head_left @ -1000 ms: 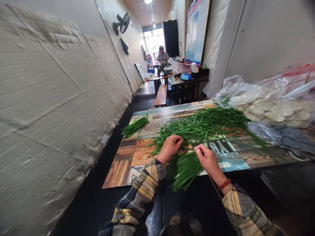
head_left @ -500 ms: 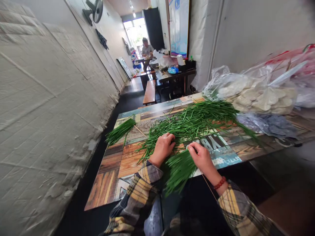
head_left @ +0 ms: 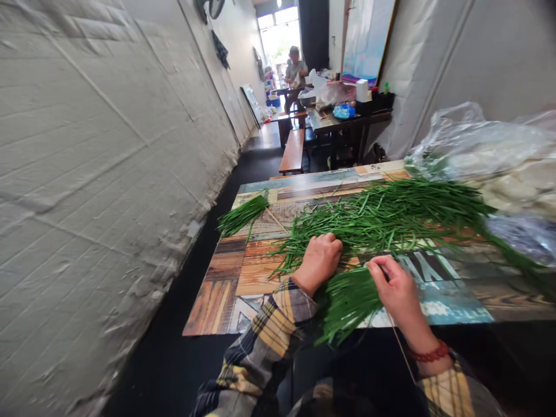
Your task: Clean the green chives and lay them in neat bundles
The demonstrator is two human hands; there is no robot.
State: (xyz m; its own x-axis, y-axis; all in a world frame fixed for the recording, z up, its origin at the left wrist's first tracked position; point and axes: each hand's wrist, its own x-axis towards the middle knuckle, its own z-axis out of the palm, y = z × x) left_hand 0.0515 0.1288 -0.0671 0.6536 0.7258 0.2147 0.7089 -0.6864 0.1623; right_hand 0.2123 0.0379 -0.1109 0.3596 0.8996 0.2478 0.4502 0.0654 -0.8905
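Green, flat-leaved stalks make up a bunch (head_left: 350, 304) that lies between the two hands at the near edge of a wood-patterned tabletop (head_left: 212, 307), its lower end hanging past that edge. Right of the bunch, the right hand (head_left: 397, 286) is closed around a thin stick (head_left: 402, 350), which comes out below the palm; thumb and forefinger press together at the bunch's upper right corner, and whether a stalk is caught between them I cannot tell. Just above the bunch on its left, the left hand (head_left: 321, 260) has its fingers curled in; what they pinch, if anything, is hidden. Beyond the bunch spreads a loose pile of stalks (head_left: 382, 211), touching the left hand. Farther off to the bunch's left lies a second bunch (head_left: 243, 214) with its own stick (head_left: 277, 220) sticking out. Well to the right of the bunch, clear plastic bags (head_left: 486, 139) hold pale, blurred pieces. Far beyond the bunch are a bench (head_left: 293, 149), another table with a blue packet (head_left: 344, 111) on it, and a seated person (head_left: 296, 72) in grey.
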